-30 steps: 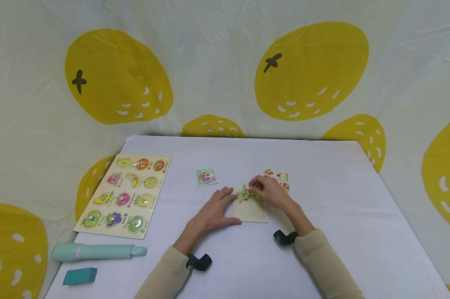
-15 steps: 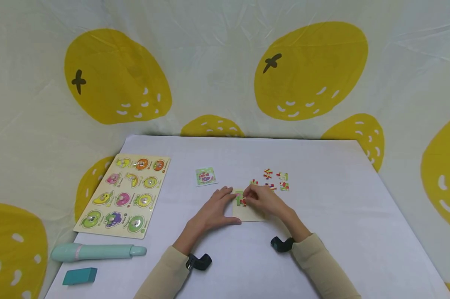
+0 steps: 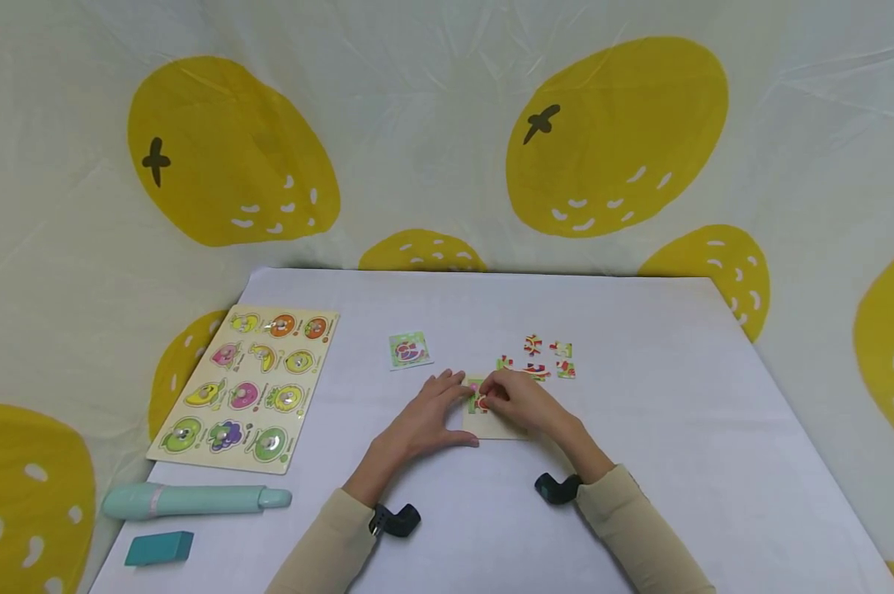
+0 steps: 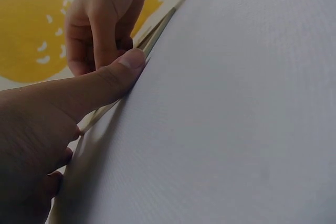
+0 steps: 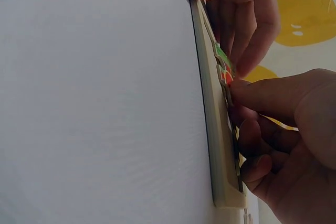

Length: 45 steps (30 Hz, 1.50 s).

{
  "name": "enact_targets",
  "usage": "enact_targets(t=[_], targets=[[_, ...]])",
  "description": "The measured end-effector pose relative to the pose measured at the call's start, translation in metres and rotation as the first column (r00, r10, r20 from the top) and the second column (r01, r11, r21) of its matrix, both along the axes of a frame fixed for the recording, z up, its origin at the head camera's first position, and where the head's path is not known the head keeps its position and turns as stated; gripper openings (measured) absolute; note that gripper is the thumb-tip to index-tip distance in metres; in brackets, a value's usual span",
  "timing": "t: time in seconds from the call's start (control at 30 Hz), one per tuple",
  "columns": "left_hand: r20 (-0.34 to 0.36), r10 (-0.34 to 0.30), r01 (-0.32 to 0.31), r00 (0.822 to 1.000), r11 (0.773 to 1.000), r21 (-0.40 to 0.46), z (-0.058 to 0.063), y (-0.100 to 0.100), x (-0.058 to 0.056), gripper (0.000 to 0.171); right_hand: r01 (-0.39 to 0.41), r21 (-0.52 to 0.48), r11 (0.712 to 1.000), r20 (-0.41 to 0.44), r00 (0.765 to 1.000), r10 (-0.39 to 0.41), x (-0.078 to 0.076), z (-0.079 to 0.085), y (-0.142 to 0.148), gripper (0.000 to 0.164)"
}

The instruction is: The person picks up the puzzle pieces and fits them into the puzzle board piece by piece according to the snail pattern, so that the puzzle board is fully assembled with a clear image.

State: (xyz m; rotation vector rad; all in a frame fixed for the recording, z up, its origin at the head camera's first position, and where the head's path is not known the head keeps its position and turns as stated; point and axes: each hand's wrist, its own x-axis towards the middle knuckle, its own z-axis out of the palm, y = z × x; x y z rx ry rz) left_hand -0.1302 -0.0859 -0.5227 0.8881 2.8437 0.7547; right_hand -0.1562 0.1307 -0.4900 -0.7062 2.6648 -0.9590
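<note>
A small pale wooden puzzle tray (image 3: 495,427) lies in the middle of the table. Along its left side my left hand (image 3: 421,421) holds it, thumb at the near corner and fingers by the far one. My right hand (image 3: 529,403) pinches a red-and-green jigsaw piece (image 3: 481,403) down at the tray's upper left part. From the right wrist view, the right thumb rests on that piece (image 5: 227,74) over the tray (image 5: 206,103), its other fingers curled. Several loose jigsaw pieces (image 3: 533,345) lie beyond the right hand, which hides part of the tray.
A small square picture card (image 3: 410,351) lies behind the left hand. At the left are a wooden fruit knob puzzle (image 3: 272,396), a mint-green rod with a rounded end (image 3: 205,500) and a teal block (image 3: 159,549). A fruit-print cloth (image 3: 425,148) hangs behind the table.
My right hand has moved left and slightly nearer with the jigsaw piece, to the tray's upper left, uncovering loose pieces behind. The left hand has stayed in place.
</note>
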Motion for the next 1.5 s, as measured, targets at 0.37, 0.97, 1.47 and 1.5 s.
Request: enact_targets(t=[0.37, 0.97, 1.47, 1.5], targets=[[0.013, 0.0, 0.0, 1.0, 1.0, 0.01, 0.0006, -0.0004, -0.0006, 0.069, -0.01, 0.013, 1.0, -0.032, 0.999, 0.011, -0.0011, -0.0046, -0.0008, 0.01], [0.013, -0.018, 0.018, 1.0, 1.0, 0.026, 0.0019, -0.0009, -0.001, 0.066, -0.004, 0.022, 1.0, 0.038, 0.999, 0.003, -0.004, -0.0043, 0.0013, 0.011], [0.016, -0.01, 0.01, 1.0, 1.0, 0.019, 0.0039, -0.0009, 0.0006, 0.066, 0.01, 0.005, 1.0, 0.002, 1.0, -0.01, -0.0032, 0.0, -0.001, 0.004], [0.018, -0.009, 0.009, 1.0, 1.0, 0.02, 0.0043, -0.0009, 0.0008, 0.066, 0.011, 0.003, 1.0, 0.004, 1.0, -0.011, -0.0032, -0.0002, -0.001, 0.004]])
